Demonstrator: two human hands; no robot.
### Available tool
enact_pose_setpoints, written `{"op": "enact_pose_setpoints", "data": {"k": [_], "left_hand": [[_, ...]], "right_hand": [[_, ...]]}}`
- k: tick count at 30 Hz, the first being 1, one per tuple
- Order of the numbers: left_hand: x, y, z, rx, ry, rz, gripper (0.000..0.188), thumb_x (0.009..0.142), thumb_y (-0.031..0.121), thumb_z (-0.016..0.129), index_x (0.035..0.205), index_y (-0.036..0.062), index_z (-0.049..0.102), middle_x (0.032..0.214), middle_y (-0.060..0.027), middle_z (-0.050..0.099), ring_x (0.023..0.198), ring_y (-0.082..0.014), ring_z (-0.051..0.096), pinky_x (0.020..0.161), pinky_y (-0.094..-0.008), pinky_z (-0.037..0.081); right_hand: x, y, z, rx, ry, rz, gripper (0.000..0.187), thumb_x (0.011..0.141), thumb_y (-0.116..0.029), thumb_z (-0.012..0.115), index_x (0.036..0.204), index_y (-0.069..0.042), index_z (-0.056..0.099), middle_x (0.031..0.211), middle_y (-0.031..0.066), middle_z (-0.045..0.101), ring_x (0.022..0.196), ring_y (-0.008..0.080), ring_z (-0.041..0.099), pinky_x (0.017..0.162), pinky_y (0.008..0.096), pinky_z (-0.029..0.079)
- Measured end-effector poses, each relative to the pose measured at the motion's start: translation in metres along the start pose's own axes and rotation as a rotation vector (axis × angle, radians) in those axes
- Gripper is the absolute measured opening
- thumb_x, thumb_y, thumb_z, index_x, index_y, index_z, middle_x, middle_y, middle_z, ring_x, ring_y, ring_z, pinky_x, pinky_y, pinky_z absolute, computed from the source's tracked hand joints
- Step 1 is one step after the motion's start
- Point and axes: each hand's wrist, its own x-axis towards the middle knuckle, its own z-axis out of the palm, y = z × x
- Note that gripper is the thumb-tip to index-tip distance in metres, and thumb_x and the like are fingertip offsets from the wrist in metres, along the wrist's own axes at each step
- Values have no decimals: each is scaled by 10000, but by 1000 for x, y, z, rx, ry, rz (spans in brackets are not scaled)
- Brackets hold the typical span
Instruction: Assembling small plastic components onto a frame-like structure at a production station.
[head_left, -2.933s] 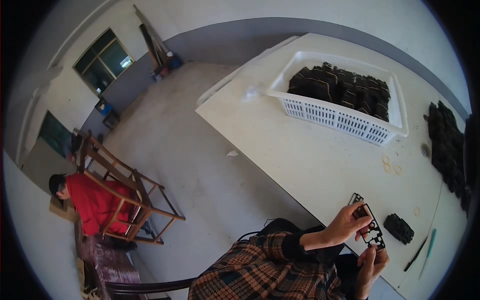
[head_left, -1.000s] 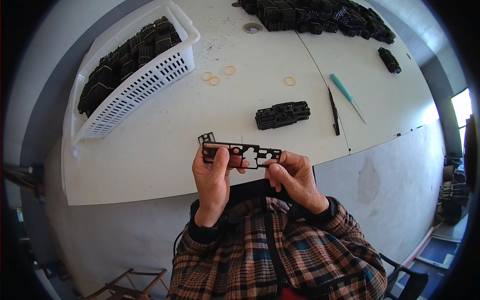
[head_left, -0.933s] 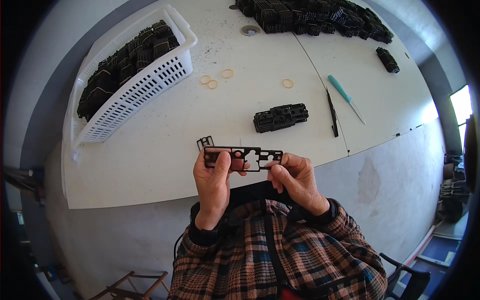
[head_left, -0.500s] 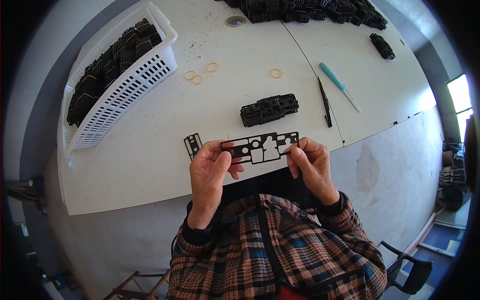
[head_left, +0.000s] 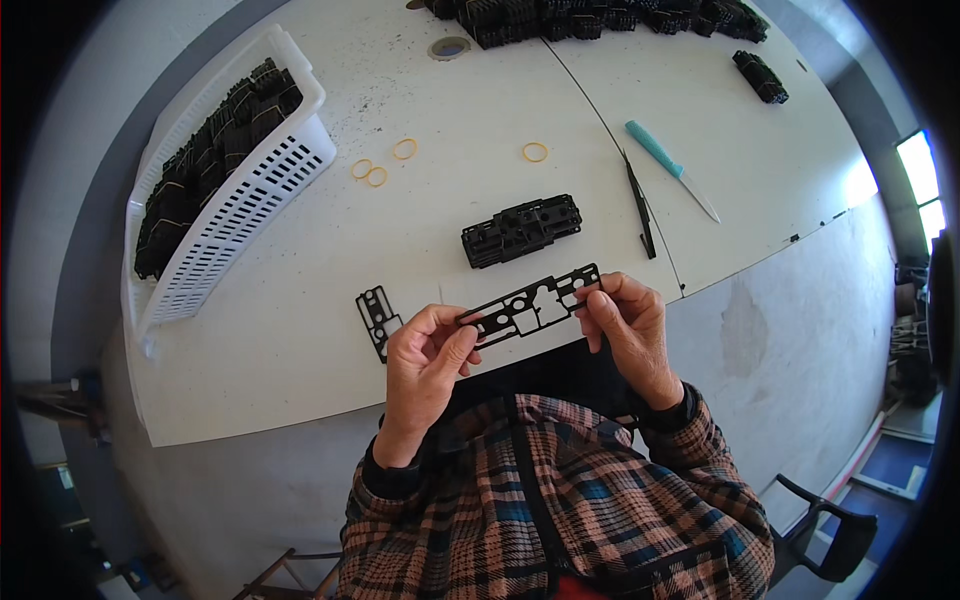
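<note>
A thin black plastic frame point(head_left: 529, 310) with round and odd-shaped cut-outs is held up between both hands over the table's front edge. Its left end is pinched by my left hand point(head_left: 425, 365), its right end by my right hand point(head_left: 630, 325). The frame slants, right end higher. Just behind it a stack of similar black frames point(head_left: 521, 231) lies on the table. Beside my left hand a single black frame point(head_left: 374, 318) lies flat, partly hidden by that hand.
A white perforated basket point(head_left: 250, 190) of bundled black parts stands at left. Yellow rubber bands point(head_left: 535, 152) lie mid-table. Tweezers point(head_left: 639, 205) and a turquoise-handled knife point(head_left: 655, 150) are at right. More black bundles point(head_left: 600, 18) line the far edge; another bundle point(head_left: 760, 77) lies apart.
The held frame has tilted, its left end dropping toward me. My left hand has moved slightly down and right, uncovering more of the single frame. The whole view has turned a little.
</note>
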Motion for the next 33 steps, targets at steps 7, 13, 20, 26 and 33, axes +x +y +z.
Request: {"op": "enact_pose_setpoints", "data": {"k": [7, 13, 20, 26, 33], "left_hand": [[4, -1, 4, 59, 8, -66, 157, 925, 122, 676, 967, 10, 573, 822, -54, 666, 653, -94, 627, 569, -205, 487], [3, -1, 6, 16, 31, -60, 129, 929, 107, 669, 954, 28, 570, 792, -29, 667, 645, -60, 621, 545, -176, 474], [3, -4, 9, -25, 23, -56, 191, 913, 160, 699, 932, 34, 556, 813, -80, 688, 616, -92, 608, 552, -206, 472], [3, -9, 10, -76, 44, -39, 179, 913, 150, 700, 929, 35, 563, 808, -63, 688, 617, -74, 601, 541, -185, 459], [-1, -11, 15, -138, 10, -67, 164, 921, 137, 688, 935, 32, 563, 824, -70, 693, 618, -72, 598, 546, -181, 454]], "right_hand": [[3, 2, 5, 87, 40, -60, 292, 969, -151, 613, 1183, 44, 581, 860, 56, 643, 667, 44, 566, 506, 164, 475], [1, 5, 9, 109, 50, -100, 323, 972, -163, 602, 1205, 55, 552, 932, 70, 620, 732, 74, 581, 490, 165, 462], [1, 5, 13, 111, -15, -78, 287, 971, -164, 600, 1155, 52, 555, 1007, 105, 629, 733, 72, 584, 495, 171, 473], [2, 8, 18, 184, -17, -47, 322, 975, -146, 591, 1233, 41, 543, 990, 101, 630, 764, 84, 590, 501, 178, 476], [-1, 19, 24, 266, -110, -102, 343, 973, -119, 592, 1284, 12, 529, 1128, 135, 637, 790, 88, 608, 527, 192, 508]]}}
